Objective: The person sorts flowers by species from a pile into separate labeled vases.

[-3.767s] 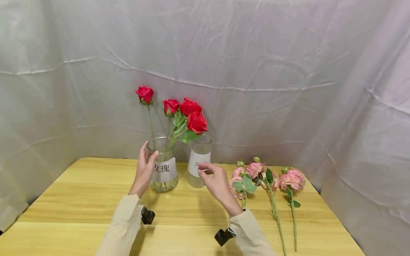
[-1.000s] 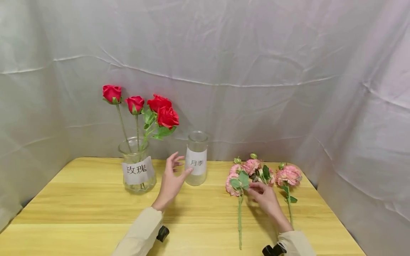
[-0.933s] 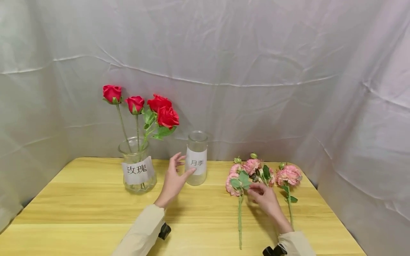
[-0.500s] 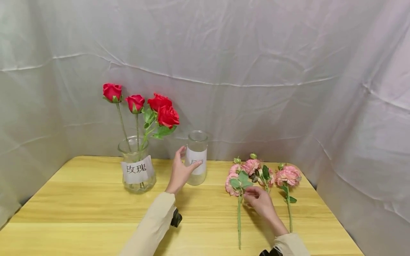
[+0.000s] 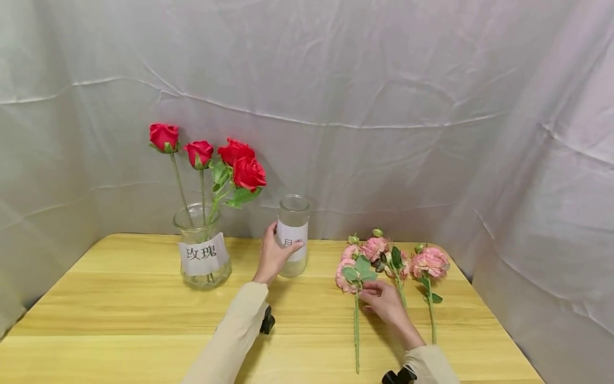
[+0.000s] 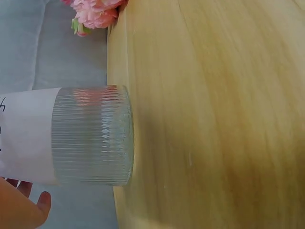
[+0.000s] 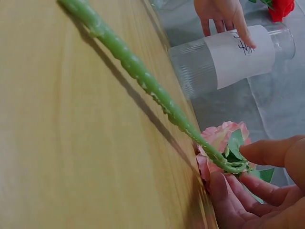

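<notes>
My left hand holds the narrow clear glass vase from its left side. Its thumb lies across the white label, and the fingers go behind the ribbed glass. At the right, my right hand is at a pink flower lying on the table. Thumb and fingers close around its green stem just below the leaves. The stem still lies along the table toward the front edge. Several red roses stand in a wider labelled glass vase at the left.
More pink flowers lie to the right of my right hand, heads toward the back edge. A grey cloth hangs behind and beside the wooden table. Black wrist cameras sit under both sleeves.
My left hand has left the rose vase, moved right and taken hold of the narrow vase. My right hand has gone from that vase to the pink flower's stem. The rose vase now stands further left.
</notes>
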Motion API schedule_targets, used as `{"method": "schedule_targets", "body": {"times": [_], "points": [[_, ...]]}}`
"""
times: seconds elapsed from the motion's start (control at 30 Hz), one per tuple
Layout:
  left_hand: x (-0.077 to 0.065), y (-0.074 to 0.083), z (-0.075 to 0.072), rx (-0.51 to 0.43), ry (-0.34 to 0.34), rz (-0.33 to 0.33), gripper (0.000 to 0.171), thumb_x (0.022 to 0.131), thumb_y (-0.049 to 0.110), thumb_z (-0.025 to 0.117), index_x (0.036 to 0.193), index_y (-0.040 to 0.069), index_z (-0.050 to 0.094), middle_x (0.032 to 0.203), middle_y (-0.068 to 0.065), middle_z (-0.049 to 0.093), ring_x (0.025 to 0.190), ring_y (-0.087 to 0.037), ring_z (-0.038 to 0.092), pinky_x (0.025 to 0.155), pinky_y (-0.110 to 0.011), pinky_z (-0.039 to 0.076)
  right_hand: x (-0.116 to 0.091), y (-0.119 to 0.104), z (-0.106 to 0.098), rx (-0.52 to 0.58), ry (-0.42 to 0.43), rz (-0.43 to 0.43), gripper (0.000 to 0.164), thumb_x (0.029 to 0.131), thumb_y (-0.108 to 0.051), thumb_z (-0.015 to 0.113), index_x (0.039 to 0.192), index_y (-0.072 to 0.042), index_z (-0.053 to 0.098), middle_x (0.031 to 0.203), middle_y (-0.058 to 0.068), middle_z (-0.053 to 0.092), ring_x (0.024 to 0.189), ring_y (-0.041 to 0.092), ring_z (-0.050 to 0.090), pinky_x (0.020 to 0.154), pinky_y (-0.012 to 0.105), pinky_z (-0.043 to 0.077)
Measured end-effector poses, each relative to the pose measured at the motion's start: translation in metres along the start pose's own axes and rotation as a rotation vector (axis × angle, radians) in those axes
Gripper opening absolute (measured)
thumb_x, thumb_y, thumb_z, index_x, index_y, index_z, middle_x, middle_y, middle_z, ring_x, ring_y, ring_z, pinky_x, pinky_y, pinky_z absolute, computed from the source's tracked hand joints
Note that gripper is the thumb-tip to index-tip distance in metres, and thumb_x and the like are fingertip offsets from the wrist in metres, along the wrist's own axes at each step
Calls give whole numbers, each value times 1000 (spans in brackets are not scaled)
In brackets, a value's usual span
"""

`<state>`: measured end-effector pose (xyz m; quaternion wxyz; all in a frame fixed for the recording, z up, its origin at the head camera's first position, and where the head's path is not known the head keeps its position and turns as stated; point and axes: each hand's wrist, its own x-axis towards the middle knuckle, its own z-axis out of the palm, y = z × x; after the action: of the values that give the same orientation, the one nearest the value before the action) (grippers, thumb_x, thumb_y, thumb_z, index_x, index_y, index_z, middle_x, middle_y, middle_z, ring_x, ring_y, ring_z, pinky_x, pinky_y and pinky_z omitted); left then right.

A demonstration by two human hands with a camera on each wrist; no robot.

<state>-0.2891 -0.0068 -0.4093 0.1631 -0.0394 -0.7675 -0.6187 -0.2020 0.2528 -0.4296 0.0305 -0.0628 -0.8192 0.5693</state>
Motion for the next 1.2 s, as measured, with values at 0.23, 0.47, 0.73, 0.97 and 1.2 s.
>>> {"method": "schedule_targets", "body": {"times": [0.23, 0.47, 0.73, 0.97, 1.2], "points": [[4, -1, 2, -14, 3, 6, 77, 79, 16, 81, 140, -2, 39, 137, -23, 47, 123, -37, 46, 104, -49, 35, 3, 0, 2, 17, 14, 36, 28, 86, 4, 65, 111, 15, 57, 92, 16, 64, 73, 18, 62, 63, 32, 57], [6, -4, 0, -26, 6, -2, 73, 79, 16, 81, 138, 0, 42, 137, -21, 49, 126, -34, 44, 105, -48, 34, 5, -1, 5, 39, 12, 58, 26, 87, 6, 64, 109, 15, 56, 90, 16, 63, 72, 17, 62, 62, 33, 57], [4, -4, 2, 14, 5, -2, 72, 79, 19, 81, 138, 2, 43, 137, -20, 50, 125, -35, 46, 104, -49, 36, 5, 3, 7, 83, -2, 101, 28, 87, 7, 61, 112, 16, 53, 86, 15, 59, 68, 16, 61, 61, 31, 57], [5, -5, 3, 66, -5, -14, 74, 80, 23, 80, 140, 3, 40, 136, -20, 49, 123, -35, 47, 101, -50, 39, 6, 7, 9, 90, -7, 125, 26, 87, 7, 61, 111, 16, 55, 89, 15, 62, 68, 16, 62, 61, 31, 57], [6, -8, 4, 72, 2, -5, 76, 81, 23, 80, 141, 2, 39, 136, -21, 48, 123, -36, 46, 102, -50, 37, 5, 6, 9, 167, 9, 141, 24, 88, 7, 62, 110, 16, 57, 86, 12, 67, 69, 14, 63, 61, 26, 55]]}}
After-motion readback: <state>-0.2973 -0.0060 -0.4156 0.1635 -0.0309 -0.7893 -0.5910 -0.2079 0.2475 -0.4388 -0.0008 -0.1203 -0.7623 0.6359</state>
